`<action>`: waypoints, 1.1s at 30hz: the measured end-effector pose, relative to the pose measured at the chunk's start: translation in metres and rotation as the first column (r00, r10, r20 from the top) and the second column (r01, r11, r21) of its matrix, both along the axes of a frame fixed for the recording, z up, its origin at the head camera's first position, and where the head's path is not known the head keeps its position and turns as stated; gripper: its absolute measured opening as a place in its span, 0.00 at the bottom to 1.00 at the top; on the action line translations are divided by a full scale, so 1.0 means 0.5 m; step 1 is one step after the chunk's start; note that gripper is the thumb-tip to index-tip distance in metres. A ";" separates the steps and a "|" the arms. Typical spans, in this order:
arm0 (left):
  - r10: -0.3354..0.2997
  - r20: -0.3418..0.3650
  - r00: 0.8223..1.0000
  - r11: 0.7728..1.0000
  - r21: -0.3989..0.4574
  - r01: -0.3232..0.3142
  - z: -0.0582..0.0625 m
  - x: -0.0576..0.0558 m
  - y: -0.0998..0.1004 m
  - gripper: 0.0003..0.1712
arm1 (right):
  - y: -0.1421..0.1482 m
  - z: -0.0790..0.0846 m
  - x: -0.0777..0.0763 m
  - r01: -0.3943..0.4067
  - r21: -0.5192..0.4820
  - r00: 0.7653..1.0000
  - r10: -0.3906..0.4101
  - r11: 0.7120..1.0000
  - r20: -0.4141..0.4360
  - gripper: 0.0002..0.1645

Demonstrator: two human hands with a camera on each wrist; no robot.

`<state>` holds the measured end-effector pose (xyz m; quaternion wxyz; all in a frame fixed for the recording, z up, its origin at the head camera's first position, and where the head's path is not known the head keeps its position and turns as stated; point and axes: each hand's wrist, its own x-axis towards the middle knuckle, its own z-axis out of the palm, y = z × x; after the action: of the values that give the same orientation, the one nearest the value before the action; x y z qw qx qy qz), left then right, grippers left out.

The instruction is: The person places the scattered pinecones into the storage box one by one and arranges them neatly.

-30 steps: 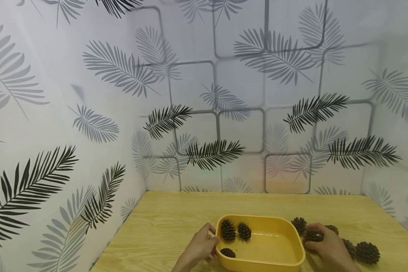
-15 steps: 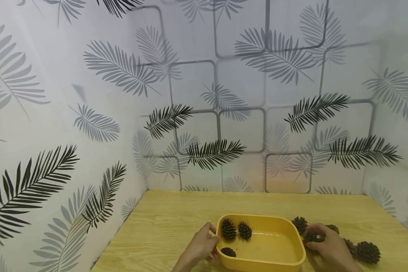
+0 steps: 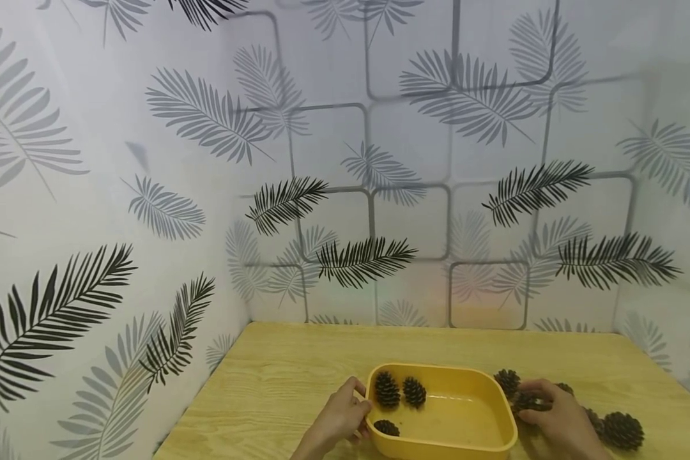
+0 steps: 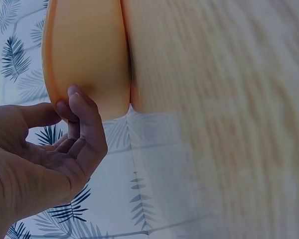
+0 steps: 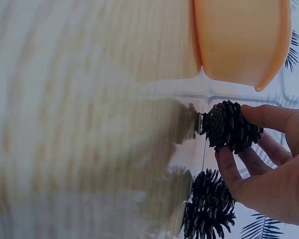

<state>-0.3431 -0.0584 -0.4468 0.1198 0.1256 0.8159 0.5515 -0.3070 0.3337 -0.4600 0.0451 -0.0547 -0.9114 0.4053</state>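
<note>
A yellow plastic basin (image 3: 460, 418) stands on the table with three brown pine cones inside, two at the back left and one (image 3: 386, 427) at the front left. My left hand (image 3: 340, 415) grips the basin's left end; the left wrist view shows thumb and fingertips at the rim and outer wall. To the right of the basin, my right hand (image 3: 558, 418) holds a pine cone (image 5: 231, 127) between thumb and fingers, close over the tabletop. The hand partly covers this cone in the head view.
More pine cones lie around the right hand: one (image 3: 507, 381) by the basin's back right corner, one (image 3: 565, 388) behind the hand, others (image 3: 623, 430) at the right. The wood-patterned table (image 3: 299, 358) meets a leaf-printed curtain (image 3: 408, 223) at the back and left.
Both hands, the basin and the pine cones keep their places. The head view has shifted very slightly.
</note>
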 end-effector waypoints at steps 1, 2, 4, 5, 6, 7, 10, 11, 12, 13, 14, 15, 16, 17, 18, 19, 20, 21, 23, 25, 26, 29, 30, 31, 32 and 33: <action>0.001 -0.002 1.000 1.000 0.000 -0.001 0.000 0.001 0.000 0.07 | 0.001 0.001 0.001 -0.003 -0.006 1.000 0.003 1.000 0.002 0.32; 0.002 -0.006 1.000 1.000 0.001 -0.002 0.001 0.001 0.000 0.07 | 0.002 0.003 0.001 -0.005 -0.009 1.000 0.005 1.000 0.003 0.33; 0.002 -0.009 1.000 1.000 0.000 -0.002 0.001 0.003 0.001 0.07 | 0.003 0.004 0.002 -0.006 -0.015 1.000 0.006 1.000 0.008 0.33; 0.003 -0.013 1.000 1.000 -0.003 -0.003 0.002 0.003 0.001 0.07 | 0.003 0.005 0.002 -0.009 -0.021 1.000 0.009 1.000 0.009 0.34; 0.004 -0.016 1.000 1.000 -0.004 -0.004 0.002 0.004 0.001 0.07 | 0.004 0.006 0.001 -0.008 -0.024 1.000 0.008 1.000 0.009 0.34; 0.004 -0.020 1.000 1.000 -0.005 -0.004 0.002 0.004 0.001 0.07 | 0.004 0.007 0.001 -0.006 -0.025 1.000 0.007 1.000 0.010 0.35; 0.004 -0.029 1.000 1.000 -0.006 -0.004 0.002 0.002 0.001 0.07 | 0.008 0.010 0.000 0.000 -0.020 1.000 0.000 1.000 0.001 0.36; 0.003 -0.032 0.999 1.000 -0.006 -0.004 0.002 0.002 0.000 0.07 | 0.009 0.011 0.000 0.002 -0.016 1.000 -0.002 1.000 -0.003 0.36; 0.003 -0.034 0.999 1.000 -0.005 -0.003 0.002 0.002 0.000 0.07 | 0.011 0.012 -0.001 0.001 -0.011 1.000 -0.001 1.000 -0.007 0.37; 0.002 -0.035 0.999 1.000 -0.005 -0.002 0.002 0.002 0.000 0.07 | 0.012 0.012 0.000 0.004 -0.008 1.000 -0.004 1.000 -0.010 0.37; 0.003 -0.033 0.999 1.000 -0.005 -0.003 0.002 0.002 0.000 0.07 | 0.013 0.013 0.000 0.006 -0.008 1.000 -0.006 1.000 -0.011 0.37; 0.003 -0.032 0.999 1.000 -0.007 -0.004 0.002 0.002 0.000 0.07 | 0.013 0.013 0.000 0.009 -0.013 1.000 -0.010 1.000 -0.008 0.38; 0.004 -0.031 1.000 1.000 -0.009 -0.005 0.002 0.002 0.000 0.07 | 0.014 0.013 0.000 0.012 -0.015 1.000 -0.012 1.000 -0.005 0.38; 0.005 -0.031 0.999 1.000 -0.012 -0.006 0.002 0.002 0.000 0.06 | 0.014 0.012 0.001 0.015 -0.021 1.000 -0.015 1.000 -0.002 0.39; 0.007 -0.032 0.999 1.000 -0.015 -0.007 0.002 0.002 0.001 0.06 | 0.015 0.012 0.001 0.017 -0.028 1.000 -0.017 0.999 0.000 0.39; 0.007 -0.032 0.999 1.000 -0.018 -0.007 0.002 0.003 0.001 0.06 | 0.016 0.012 0.002 0.022 -0.037 1.000 -0.022 0.999 0.003 0.39; 0.006 -0.032 0.999 1.000 -0.020 -0.006 0.002 0.003 0.002 0.06 | 0.017 0.012 0.003 0.023 -0.045 1.000 -0.023 0.999 0.007 0.40; 0.004 -0.032 0.999 1.000 -0.024 -0.005 0.002 0.003 0.002 0.06 | 0.018 0.012 0.004 0.023 -0.053 1.000 -0.022 0.998 0.008 0.40; 0.002 -0.032 0.999 1.000 -0.029 -0.003 0.003 0.004 0.002 0.06 | 0.020 0.014 0.008 0.022 -0.063 1.000 -0.022 0.998 0.009 0.41; -0.001 -0.027 1.000 0.999 -0.032 0.000 0.004 0.005 0.002 0.06 | 0.022 0.017 0.011 0.016 -0.062 1.000 -0.016 0.998 0.004 0.41; -0.002 -0.023 1.000 0.999 -0.033 0.001 0.005 0.005 0.002 0.06 | 0.022 0.019 0.013 0.014 -0.059 1.000 -0.014 0.998 0.000 0.41; -0.003 -0.019 1.000 1.000 -0.031 0.002 0.007 0.006 0.000 0.06 | 0.021 0.025 0.016 0.001 -0.049 1.000 -0.002 0.999 -0.018 0.40; -0.004 -0.019 1.000 1.000 -0.030 0.003 0.008 0.006 -0.001 0.06 | 0.021 0.027 0.016 0.000 -0.045 1.000 -0.001 0.999 -0.022 0.40; -0.005 -0.019 1.000 1.000 -0.029 0.004 0.008 0.006 -0.001 0.06 | 0.020 0.029 0.016 -0.001 -0.042 1.000 0.000 0.999 -0.025 0.40; -0.004 -0.019 1.000 1.000 -0.030 0.004 0.009 0.005 -0.002 0.06 | 0.020 0.031 0.016 -0.002 -0.039 1.000 0.001 0.999 -0.029 0.40; -0.004 -0.019 1.000 1.000 -0.031 0.004 0.009 0.005 -0.002 0.06 | 0.019 0.032 0.016 -0.005 -0.037 1.000 0.003 0.999 -0.031 0.40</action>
<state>-0.3406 -0.0595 -0.4425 0.1149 0.1307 0.8251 0.5375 -0.2989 0.3433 -0.4438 0.0574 -0.0475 -0.9030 0.4231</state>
